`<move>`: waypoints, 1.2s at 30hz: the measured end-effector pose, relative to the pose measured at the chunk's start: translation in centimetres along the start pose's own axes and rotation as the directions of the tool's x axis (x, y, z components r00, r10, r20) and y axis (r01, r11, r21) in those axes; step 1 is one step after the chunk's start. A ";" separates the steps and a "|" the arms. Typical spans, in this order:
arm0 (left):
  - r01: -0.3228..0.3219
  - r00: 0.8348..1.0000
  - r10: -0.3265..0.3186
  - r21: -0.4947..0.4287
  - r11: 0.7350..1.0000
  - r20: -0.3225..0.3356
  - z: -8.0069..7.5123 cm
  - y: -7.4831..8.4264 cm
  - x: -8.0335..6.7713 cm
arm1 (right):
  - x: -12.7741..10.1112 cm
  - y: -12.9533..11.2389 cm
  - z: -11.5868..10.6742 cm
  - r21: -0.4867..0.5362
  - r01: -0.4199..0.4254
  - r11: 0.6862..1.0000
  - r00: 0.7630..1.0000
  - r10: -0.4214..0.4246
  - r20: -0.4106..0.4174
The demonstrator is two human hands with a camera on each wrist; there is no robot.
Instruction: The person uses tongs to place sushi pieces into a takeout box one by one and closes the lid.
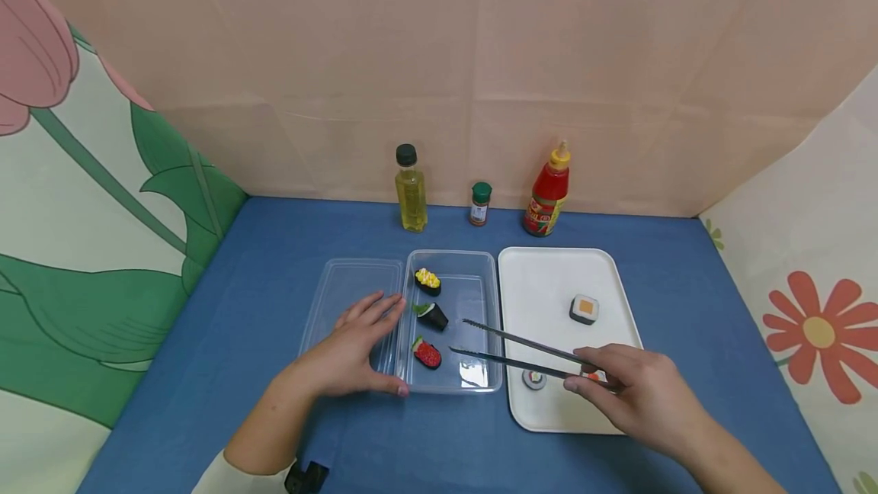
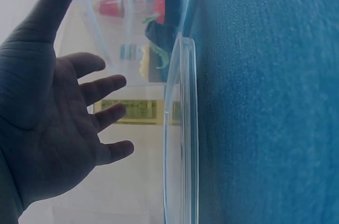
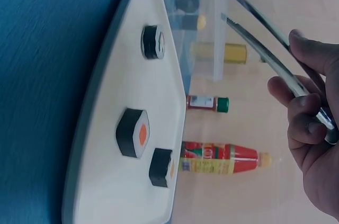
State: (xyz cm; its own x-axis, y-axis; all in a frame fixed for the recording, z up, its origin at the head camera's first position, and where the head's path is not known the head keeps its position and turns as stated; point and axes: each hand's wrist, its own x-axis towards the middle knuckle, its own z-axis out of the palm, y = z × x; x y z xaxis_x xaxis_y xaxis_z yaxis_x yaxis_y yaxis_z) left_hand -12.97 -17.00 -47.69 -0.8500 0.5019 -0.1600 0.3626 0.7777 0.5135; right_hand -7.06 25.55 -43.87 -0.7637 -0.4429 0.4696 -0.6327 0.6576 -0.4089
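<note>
My right hand (image 1: 641, 395) grips metal tongs (image 1: 521, 340) above the white tray (image 1: 535, 273). The tongs' parted tips hover over the clear plastic container (image 1: 473, 296), with nothing between them. Inside it, along the left side, sit a corn-topped sushi piece (image 1: 428, 280), a black cone roll (image 1: 434, 317) and a red-topped piece (image 1: 427, 353). With fingers spread, my left hand (image 1: 357, 349) lies at the container's left edge; whether it touches is unclear. A squarish sushi roll (image 1: 584, 309), a small round roll (image 1: 534, 380) and an orange-centred roll (image 3: 133, 133) stand on the tray.
A clear lid (image 1: 350, 280) lies left of the container, partly under my left hand. Along the back stand an oil bottle (image 1: 411, 200), a small green-capped jar (image 1: 479, 204) and a red sauce bottle (image 1: 549, 193). Behind them rises a beige backdrop (image 1: 473, 59).
</note>
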 end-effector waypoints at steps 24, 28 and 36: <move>-0.002 1.000 0.002 -0.016 1.000 0.011 0.0 -0.1 0.0 | -2.8 0.9 -3.4 -0.114 -0.127 0.985 0.992 0.129 0.007; 0.003 1.000 -0.003 -0.023 1.000 0.014 0.0 -0.2 0.0 | -3.5 1.1 -3.9 -0.118 -0.132 0.984 0.991 0.135 0.014; 0.008 1.000 -0.008 -0.023 1.000 0.012 0.1 -0.2 0.0 | -4.9 1.8 -4.6 -0.178 -0.167 0.970 0.985 0.171 0.008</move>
State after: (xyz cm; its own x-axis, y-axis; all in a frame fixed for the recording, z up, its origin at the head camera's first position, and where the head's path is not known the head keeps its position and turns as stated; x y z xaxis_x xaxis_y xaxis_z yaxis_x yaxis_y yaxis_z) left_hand -12.99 -17.16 -47.90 -0.8484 0.4999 -0.1740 0.3467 0.7732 0.5309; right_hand -3.92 31.70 -43.30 -0.8618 -0.3285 0.3864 -0.4633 0.8201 -0.3359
